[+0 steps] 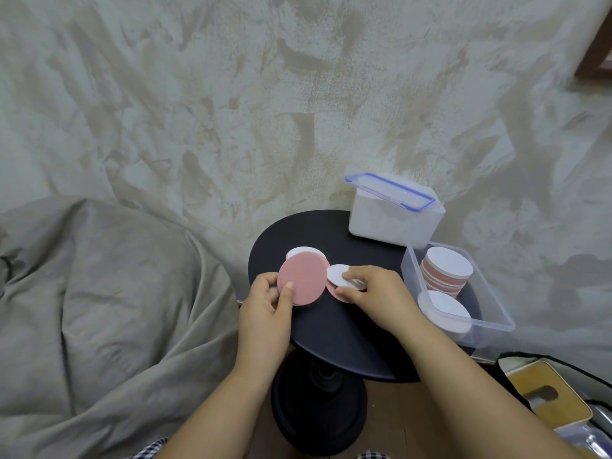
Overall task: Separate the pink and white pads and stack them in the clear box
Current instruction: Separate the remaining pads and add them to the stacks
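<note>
My left hand [268,306] grips a round pink pad [303,276] by its left edge, thumb on its face, above the small black table [331,329]. A white pad [304,252] peeks out behind it. My right hand [374,294] pinches a white pad [337,274] lifted off a pink pad [336,294] lying beneath it. On the table's right side stands the clear box [496,306]. It holds a pink-edged stack topped with white [447,266] at the back and a stack of white pads [445,309] at the front.
A lidded white container with blue clips [394,213] sits at the table's back right, against the plastered wall. Grey bedding [116,293] lies to the left. A black bag with a wooden box [549,395] is on the floor at the lower right.
</note>
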`<state>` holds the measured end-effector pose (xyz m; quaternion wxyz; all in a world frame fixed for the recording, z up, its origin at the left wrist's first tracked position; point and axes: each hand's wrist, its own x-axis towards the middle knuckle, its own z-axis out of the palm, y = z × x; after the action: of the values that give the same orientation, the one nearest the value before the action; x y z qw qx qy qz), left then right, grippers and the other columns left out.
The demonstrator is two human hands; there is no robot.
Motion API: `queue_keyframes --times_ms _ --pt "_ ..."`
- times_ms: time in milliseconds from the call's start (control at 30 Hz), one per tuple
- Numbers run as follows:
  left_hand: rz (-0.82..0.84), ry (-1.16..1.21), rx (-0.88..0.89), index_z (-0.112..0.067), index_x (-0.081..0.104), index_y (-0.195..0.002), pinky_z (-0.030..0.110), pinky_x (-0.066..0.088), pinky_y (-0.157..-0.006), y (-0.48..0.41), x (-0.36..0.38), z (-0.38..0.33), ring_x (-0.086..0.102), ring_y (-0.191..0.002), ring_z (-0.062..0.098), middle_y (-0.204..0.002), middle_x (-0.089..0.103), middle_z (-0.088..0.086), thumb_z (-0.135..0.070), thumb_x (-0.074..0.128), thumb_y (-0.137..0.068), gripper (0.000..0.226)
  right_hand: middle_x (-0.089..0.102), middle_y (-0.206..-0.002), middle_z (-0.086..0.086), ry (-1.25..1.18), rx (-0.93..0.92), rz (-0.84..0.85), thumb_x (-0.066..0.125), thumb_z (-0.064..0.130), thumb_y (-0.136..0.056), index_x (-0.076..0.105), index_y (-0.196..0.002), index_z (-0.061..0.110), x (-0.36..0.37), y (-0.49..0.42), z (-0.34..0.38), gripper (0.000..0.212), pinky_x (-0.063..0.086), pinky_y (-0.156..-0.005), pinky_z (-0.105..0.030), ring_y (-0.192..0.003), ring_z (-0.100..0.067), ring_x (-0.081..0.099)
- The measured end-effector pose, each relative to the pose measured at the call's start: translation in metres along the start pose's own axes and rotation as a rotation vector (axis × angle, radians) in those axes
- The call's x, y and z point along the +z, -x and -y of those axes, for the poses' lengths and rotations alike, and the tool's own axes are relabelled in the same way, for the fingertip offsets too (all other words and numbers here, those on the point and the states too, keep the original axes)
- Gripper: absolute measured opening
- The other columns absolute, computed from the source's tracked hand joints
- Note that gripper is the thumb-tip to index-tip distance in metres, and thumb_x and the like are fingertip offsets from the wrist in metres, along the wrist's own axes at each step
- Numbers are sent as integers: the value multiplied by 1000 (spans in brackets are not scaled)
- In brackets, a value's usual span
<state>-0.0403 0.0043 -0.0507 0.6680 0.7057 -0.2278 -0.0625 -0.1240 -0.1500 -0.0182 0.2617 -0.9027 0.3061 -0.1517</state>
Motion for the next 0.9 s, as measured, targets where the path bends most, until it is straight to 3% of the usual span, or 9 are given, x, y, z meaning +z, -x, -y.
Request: queue_keyframes --times_ms 100,267,333,433,567,633,733,900 --pt "10 35 -19 -24 54 -92 30 51 -81 -1 -1 0 67 -87 7 -89 71 -6 -22 53 -92 2 67 -103 8 -99 -16 -105 58 28 -89 69 -101 22 -3 0 2 17 35 -73 -14 -95 -8 59" --pt "7 104 -82 -24 55 -92 30 52 -80 -2 -2 -1 68 -85 8 -88 72 -4 -23 53 -92 3 64 -88 11 -187 -127 -355 52 21 -93 69 -94 17 -18 7 18 17 34 -66 -13 -80 -7 55" --pt "-2 145 -110 -23 56 -92 29 52 -79 -4 -1 -2 69 -83 10 -86 72 -3 -22 53 -93 4 64 -82 14 -333 -109 -358 53 21 -93 69 -92 20 -23 13 25 15 38 -59 -6 -69 -3 55" --pt "11 258 -154 -16 57 -96 30 53 -80 -3 0 -7 70 -82 13 -84 73 3 -18 52 -94 6 66 -80 13 -555 -57 -279 56 20 -91 66 -85 26 -21 22 32 14 41 -47 -9 -52 -1 56" --pt "152 484 -201 -7 55 -105 29 56 -75 13 5 -21 71 -84 19 -87 73 11 -12 52 -93 13 68 -88 19 -616 -46 -265 57 19 -90 69 -87 31 -8 32 30 17 47 -57 -11 -71 6 60" --pt "211 513 -185 -7 55 -107 29 57 -76 22 9 -25 70 -85 19 -85 73 11 -12 53 -92 16 67 -94 21 -586 -29 -289 57 22 -90 71 -99 27 -3 36 24 16 45 -70 -5 -84 16 57" --pt "264 483 -141 -10 55 -110 31 56 -80 30 14 -28 70 -87 18 -87 74 9 -12 53 -92 18 63 -100 22 -593 -6 -312 55 22 -91 68 -107 24 1 42 16 20 37 -77 4 -92 26 50" --pt "274 176 62 -41 56 -104 35 54 -83 33 17 -21 66 -96 9 -98 70 -11 -19 48 -95 25 60 -115 23 -616 -33 -232 53 24 -92 60 -121 29 2 58 6 30 44 -89 -7 -107 18 48"
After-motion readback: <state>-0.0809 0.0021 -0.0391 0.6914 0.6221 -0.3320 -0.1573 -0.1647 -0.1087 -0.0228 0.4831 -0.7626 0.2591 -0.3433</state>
